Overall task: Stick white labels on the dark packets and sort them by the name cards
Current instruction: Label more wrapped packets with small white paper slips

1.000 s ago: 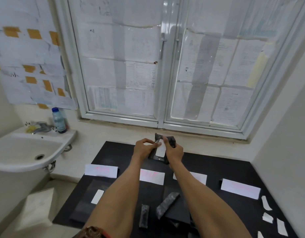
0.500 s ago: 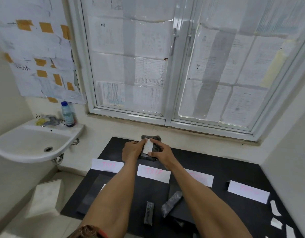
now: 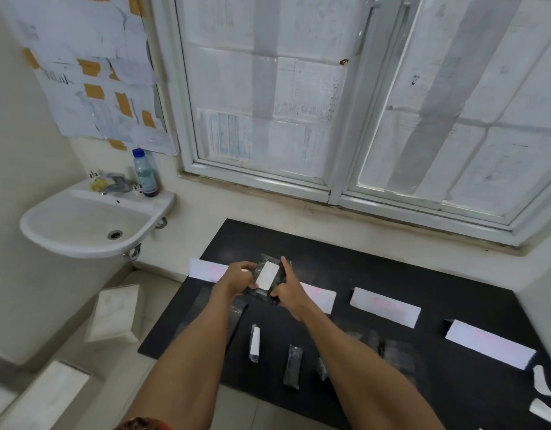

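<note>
In the middle of the frame, a little below centre, both hands hold one dark packet (image 3: pixel 266 259) above the black table (image 3: pixel 392 274). The left hand (image 3: pixel 237 278) grips the left edge of the packet, its fingers curled round it. The right hand (image 3: pixel 290 293) pinches the lower right edge, and its index finger (image 3: pixel 283 264) lies straight along the right side, pointing toward the top of the frame. A white label (image 3: pixel 267 276) sits on the front face of the packet, between the two hands. It seems to lie flat, but the view is a little blurred there.

Four white name cards with pink writing stand in a row on the table, from centre left to lower right. The first card (image 3: pixel 206 270) is partly behind the left hand and the second card (image 3: pixel 320 297) partly behind the right hand. The third card (image 3: pixel 384 307) and the fourth card (image 3: pixel 488 344) show fully. I cannot read the writing.

Lower in the frame, between the two forearms, a labelled packet (image 3: pixel 255 342) and a plain packet (image 3: pixel 293 366) lie on the table, near each other but apart. Right of the right forearm lie more packets (image 3: pixel 398 352), blurred. Loose labels (image 3: pixel 541 381) lie at the lower right edge.

At the left of the frame is a white sink (image 3: pixel 81 250) with a bottle (image 3: pixel 145 175) on its rim.
</note>
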`<act>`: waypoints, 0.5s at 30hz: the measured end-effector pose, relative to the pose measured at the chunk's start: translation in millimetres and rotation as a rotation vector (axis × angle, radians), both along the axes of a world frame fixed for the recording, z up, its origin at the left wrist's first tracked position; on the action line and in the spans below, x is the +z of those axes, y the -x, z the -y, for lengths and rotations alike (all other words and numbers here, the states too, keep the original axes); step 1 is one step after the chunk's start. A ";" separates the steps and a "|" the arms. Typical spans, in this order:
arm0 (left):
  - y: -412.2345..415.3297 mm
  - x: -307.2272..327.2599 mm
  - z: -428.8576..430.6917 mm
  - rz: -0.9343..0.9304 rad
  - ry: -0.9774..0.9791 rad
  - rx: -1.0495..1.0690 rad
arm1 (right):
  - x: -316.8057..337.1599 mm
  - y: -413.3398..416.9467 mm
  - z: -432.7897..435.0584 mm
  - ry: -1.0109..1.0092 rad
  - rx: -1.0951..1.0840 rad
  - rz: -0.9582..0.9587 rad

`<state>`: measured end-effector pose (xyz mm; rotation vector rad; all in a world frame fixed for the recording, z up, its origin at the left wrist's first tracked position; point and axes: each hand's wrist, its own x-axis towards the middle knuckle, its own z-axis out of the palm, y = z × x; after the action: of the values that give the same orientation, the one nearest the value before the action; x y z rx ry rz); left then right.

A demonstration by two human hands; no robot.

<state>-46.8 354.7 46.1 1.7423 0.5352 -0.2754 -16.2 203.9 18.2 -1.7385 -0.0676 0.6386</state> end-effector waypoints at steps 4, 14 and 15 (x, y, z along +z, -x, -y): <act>12.8 -34.8 -28.0 -0.050 -0.027 0.096 | -38.8 16.3 -39.6 0.056 0.032 -0.088; 37.6 -116.5 -85.4 -0.293 -0.117 0.141 | -114.8 49.8 -118.0 0.252 -0.035 -0.235; 38.4 -121.5 -86.9 -0.306 -0.133 0.162 | -118.8 51.5 -121.1 0.235 -0.008 -0.272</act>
<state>-85.2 441.5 -75.4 1.7829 0.9299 -0.4019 -67.7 325.0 -100.6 -1.8576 0.2109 0.9004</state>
